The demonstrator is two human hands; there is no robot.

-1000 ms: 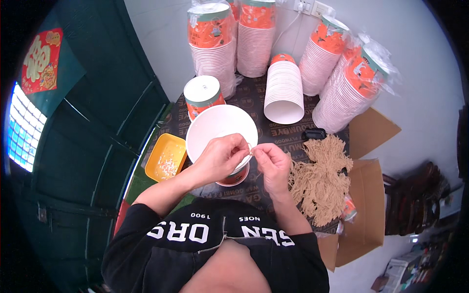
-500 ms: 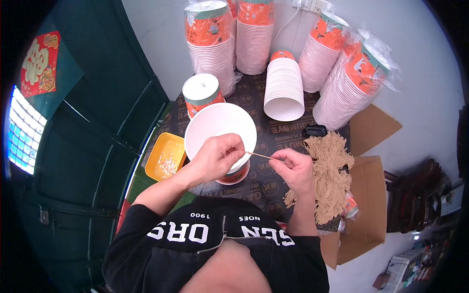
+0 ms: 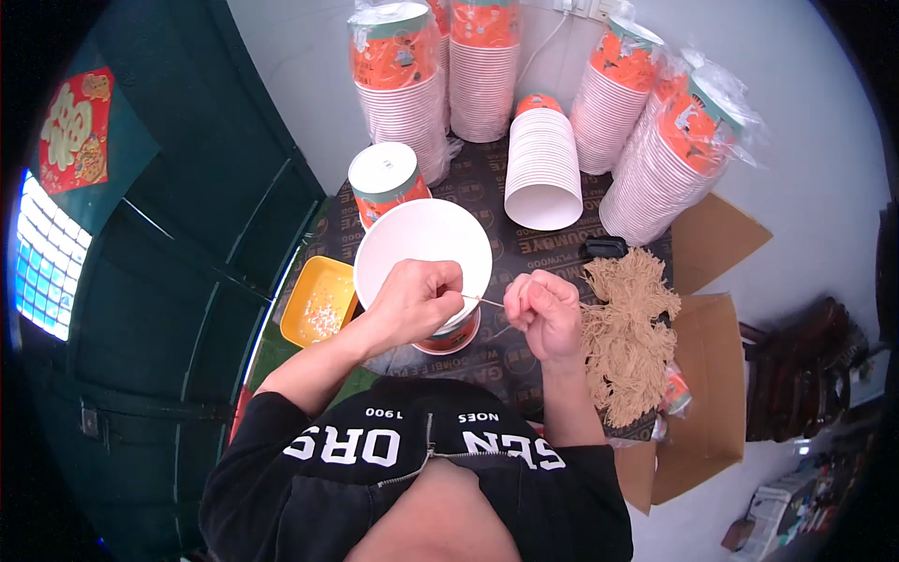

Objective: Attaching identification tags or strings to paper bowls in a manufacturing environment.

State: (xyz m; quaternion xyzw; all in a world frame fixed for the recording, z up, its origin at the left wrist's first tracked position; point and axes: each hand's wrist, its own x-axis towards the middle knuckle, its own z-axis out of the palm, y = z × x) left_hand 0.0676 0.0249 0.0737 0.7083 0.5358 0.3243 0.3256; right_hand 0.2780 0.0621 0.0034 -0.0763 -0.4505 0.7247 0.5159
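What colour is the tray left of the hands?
The tray is yellow-orange, seen best in the head view.

Right of the open white tub (image 3: 423, 229), a lane of bare counter (image 3: 501, 361) runs toward the tan twine heap (image 3: 629, 347), which blocks it; 1 strand (image 3: 484, 301) and the right hand (image 3: 543, 314) hang across. Left of the tub, the yellow tray (image 3: 304, 304) obstructs. Behind it, a gap separates 1 upturned tub (image 3: 384, 173) from 1 nested stack (image 3: 543, 169).

The cord (image 3: 484, 300) looks matt, the tan strands (image 3: 629, 351) rough and fibrous. The white tub (image 3: 421, 234) seems smooth paper; the yellow tray (image 3: 325, 273), smooth plastic; the box (image 3: 716, 365), matt cardboard; the wrapping (image 3: 745, 131), shiny plastic film.
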